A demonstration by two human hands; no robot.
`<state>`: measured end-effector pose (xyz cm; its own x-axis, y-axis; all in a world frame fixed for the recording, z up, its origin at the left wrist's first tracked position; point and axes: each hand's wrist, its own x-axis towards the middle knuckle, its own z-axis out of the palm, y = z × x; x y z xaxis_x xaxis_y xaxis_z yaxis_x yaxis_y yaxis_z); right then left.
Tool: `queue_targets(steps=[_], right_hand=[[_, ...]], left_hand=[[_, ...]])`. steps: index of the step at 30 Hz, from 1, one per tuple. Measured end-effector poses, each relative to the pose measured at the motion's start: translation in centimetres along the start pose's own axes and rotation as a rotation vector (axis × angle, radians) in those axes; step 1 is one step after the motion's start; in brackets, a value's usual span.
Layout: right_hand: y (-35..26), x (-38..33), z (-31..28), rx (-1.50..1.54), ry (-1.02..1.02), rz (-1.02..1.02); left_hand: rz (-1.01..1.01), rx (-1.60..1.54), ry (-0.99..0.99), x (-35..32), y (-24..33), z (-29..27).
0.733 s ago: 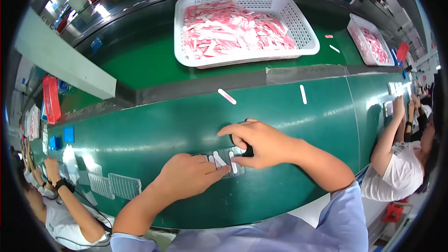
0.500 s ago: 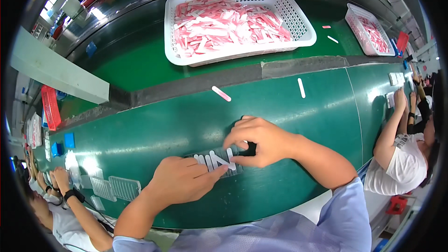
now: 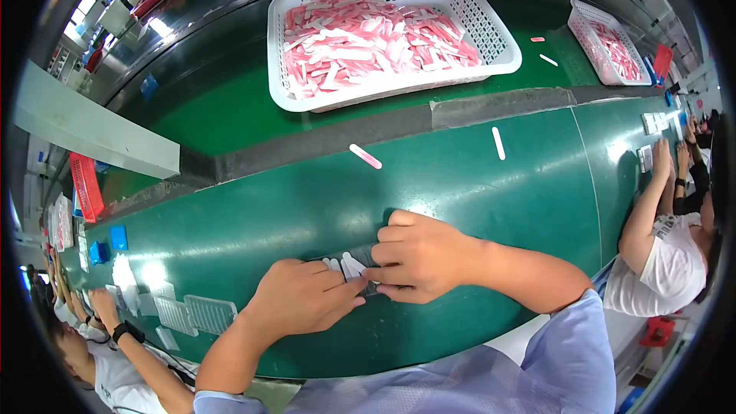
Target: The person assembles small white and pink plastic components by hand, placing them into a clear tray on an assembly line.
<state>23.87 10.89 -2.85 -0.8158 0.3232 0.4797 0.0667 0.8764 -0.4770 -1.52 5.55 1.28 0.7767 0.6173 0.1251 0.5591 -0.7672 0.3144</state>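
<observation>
Several small white flat sticks with rounded ends, like mini nail files (image 3: 350, 266), lie side by side in a clear slotted plastic tray (image 3: 328, 255), some of them slanted. My left hand (image 3: 300, 299) is closed over the tray's left end, its fingers together and reaching to the sticks. My right hand (image 3: 420, 257) has its fingers curled over the tray's right end, fingertips against the rightmost sticks. What it pinches is hidden under the fingers. Beyond my hands a pink-and-white stick (image 3: 366, 156) and a white stick (image 3: 498, 143) lie loose on the green table (image 3: 268, 222).
A white basket (image 3: 399, 92) heaped with pink and white sticks stands past the dark ledge (image 3: 330, 133). A second basket (image 3: 613, 73) is at far right. Empty clear trays (image 3: 208, 314) lie at left, near a pale post (image 3: 100, 123). Co-workers sit on both sides.
My right hand has turned from an open pinch to curled fingers and come down over the tray's right end, covering sticks that showed before. My left hand stays at the tray.
</observation>
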Motion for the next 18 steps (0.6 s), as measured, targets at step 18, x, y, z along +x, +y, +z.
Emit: queue_targets(steps=[18], right_hand=[[-0.1, 0.0, -0.1, 0.105, -0.028, 0.062]], left_hand=[[-0.062, 0.196, 0.053, -1.7, 0.9, 0.1]])
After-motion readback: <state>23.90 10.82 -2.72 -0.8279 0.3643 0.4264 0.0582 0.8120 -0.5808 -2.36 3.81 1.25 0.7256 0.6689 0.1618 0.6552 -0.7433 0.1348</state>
